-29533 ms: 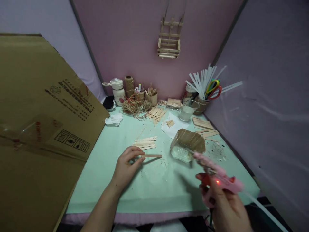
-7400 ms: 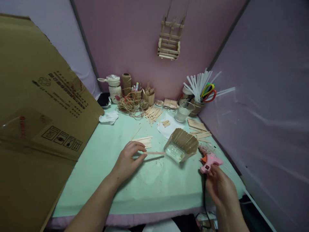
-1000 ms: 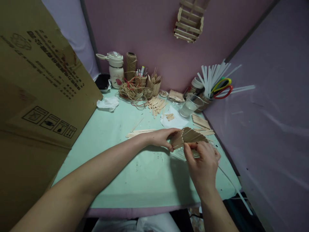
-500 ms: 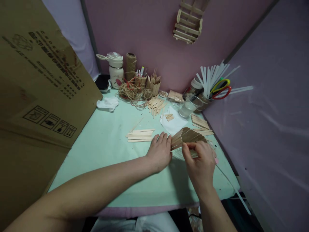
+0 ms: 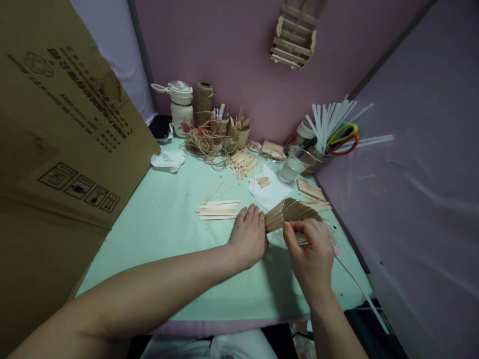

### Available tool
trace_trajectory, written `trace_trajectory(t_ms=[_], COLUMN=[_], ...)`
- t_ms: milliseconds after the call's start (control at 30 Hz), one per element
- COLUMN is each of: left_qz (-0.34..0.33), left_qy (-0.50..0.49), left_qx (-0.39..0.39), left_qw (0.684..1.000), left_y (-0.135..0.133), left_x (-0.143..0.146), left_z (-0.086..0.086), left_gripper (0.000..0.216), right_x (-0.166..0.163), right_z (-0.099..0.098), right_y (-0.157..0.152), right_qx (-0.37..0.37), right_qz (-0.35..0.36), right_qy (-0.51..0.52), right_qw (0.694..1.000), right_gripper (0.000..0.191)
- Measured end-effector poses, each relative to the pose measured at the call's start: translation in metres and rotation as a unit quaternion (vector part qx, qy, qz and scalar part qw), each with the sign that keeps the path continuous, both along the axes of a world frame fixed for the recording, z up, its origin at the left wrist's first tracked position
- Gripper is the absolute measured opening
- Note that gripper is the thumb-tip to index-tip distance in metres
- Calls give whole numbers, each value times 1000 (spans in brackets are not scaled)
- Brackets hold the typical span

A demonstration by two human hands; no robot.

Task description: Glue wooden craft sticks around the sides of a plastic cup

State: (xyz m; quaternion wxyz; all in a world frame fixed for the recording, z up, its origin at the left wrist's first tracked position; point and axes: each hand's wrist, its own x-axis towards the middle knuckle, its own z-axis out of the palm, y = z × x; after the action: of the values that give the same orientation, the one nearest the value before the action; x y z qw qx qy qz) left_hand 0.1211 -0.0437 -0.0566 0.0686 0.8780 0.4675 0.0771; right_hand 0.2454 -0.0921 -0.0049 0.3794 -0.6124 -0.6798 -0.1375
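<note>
A cup-like holder made of wooden craft sticks (image 5: 275, 216) lies on its side, its flared, scalloped rim toward the right. My left hand (image 5: 249, 234) steadies its narrow left end, fingers close together and thumb hidden. At the near rim, my right hand (image 5: 310, 249) pinches with thumb and forefinger; the fingertips cover the exact spot they grip. Beneath the holder shows a clear, shiny patch that I cannot make out. Loose craft sticks (image 5: 219, 210) lie in a row just left of my left hand.
Behind stand a clear cup (image 5: 295, 165), glue sticks (image 5: 331, 119) with scissors (image 5: 344, 142), tangled twine (image 5: 205, 144) and a bottle (image 5: 181, 112). Short sticks lie on a white tissue (image 5: 267, 192). A large cardboard box (image 5: 75, 124) walls the left; more sticks (image 5: 310, 189) lie right.
</note>
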Motion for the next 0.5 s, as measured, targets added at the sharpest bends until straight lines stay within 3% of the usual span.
trace_trajectory(t_ms=[500], left_qz=[11], left_qy=[23], left_qx=[1], left_qw=[1000], left_y=[-1], left_x=[3], left_z=[-1], left_gripper=[60], right_x=[-3], right_z=[2], right_y=[1], right_qx=[6], right_qz=[1], right_qy=[15], right_qw=[1000], right_gripper=[21])
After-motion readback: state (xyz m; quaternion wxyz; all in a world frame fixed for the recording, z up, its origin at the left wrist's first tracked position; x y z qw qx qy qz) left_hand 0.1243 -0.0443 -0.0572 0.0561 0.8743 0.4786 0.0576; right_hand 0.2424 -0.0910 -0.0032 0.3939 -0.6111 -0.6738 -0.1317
